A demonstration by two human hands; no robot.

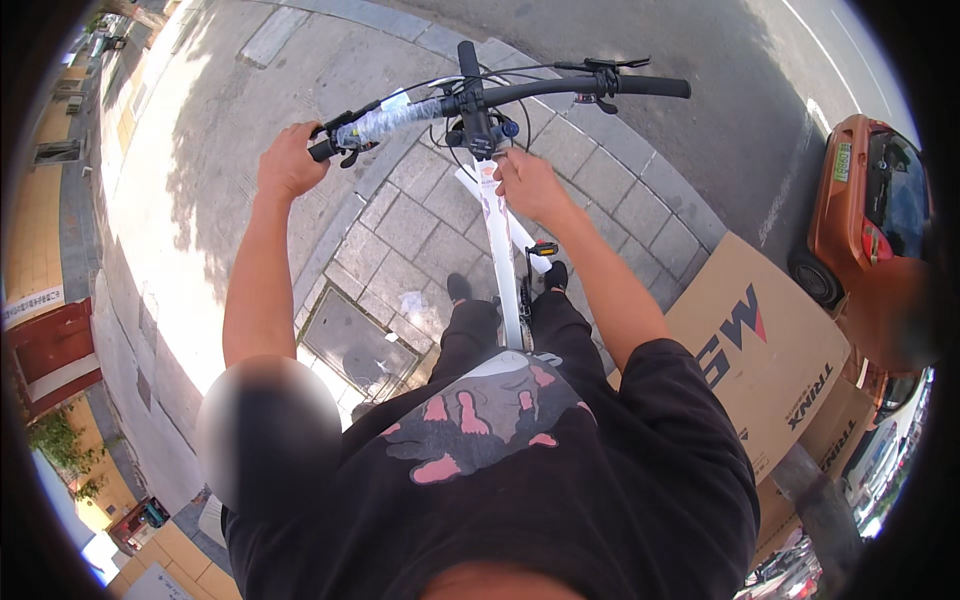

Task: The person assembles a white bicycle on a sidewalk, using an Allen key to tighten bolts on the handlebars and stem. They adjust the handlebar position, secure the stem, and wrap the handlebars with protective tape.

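Bicycle (497, 220) over paving (612, 205), open room toward kerb (680, 195)

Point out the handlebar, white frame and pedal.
Handlebar (530, 91), head view: bare right-hand section.
White frame (503, 255), head view: middle of top tube.
Pedal (543, 249), head view: middle of its body.

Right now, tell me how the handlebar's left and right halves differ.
The left half is partly wrapped in clear plastic; the right half shows bare black.
The left half slants down the picture; the right half runs nearly level.
The left hand holds the left grip; the right grip is free.
Both grips are black.
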